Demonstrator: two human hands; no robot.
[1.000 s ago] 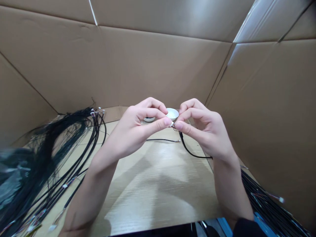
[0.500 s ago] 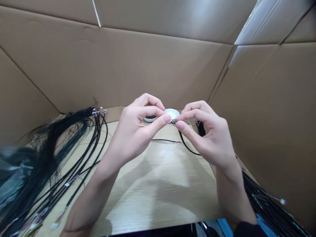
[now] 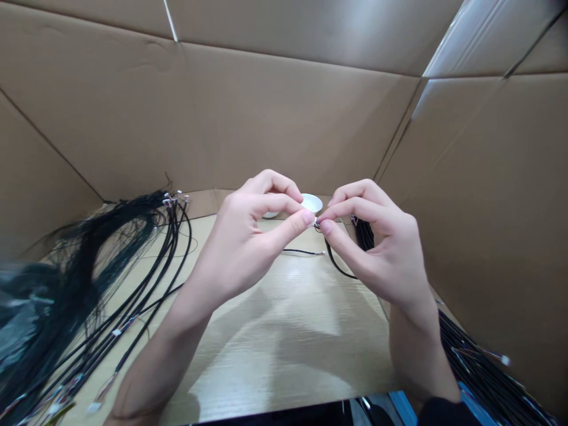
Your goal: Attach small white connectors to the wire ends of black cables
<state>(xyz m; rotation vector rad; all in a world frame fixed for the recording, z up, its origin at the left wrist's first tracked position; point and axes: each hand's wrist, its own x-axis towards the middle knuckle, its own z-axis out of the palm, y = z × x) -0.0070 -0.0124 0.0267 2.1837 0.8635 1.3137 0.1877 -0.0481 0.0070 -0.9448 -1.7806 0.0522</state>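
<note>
Above the middle of the table, my two hands meet almost fingertip to fingertip. The thumb and index finger of my left hand [image 3: 248, 242] pinch a small white connector [image 3: 316, 221], mostly covered by the fingers. My right hand [image 3: 381, 248] is closed in a pinch beside it, on the end of a black cable [image 3: 339, 267], whose thin wires [image 3: 318, 227] show just under the fingertips. The cable curves down and passes behind my right hand. The exact joint between wires and connector is hidden.
White dishes [image 3: 311, 203] stand at the back; the left one is mostly hidden. A short cable [image 3: 304, 252] lies on the table [image 3: 284, 343]. Bundled black cables [image 3: 146, 284] with white connectors and dark strands lie left; more cables [image 3: 479, 361] lie right. Cardboard walls [image 3: 284, 118] surround the table.
Both hands have shifted slightly right in view, and the left fingertips are closer to the right ones. The left dish is now more covered by my left hand.
</note>
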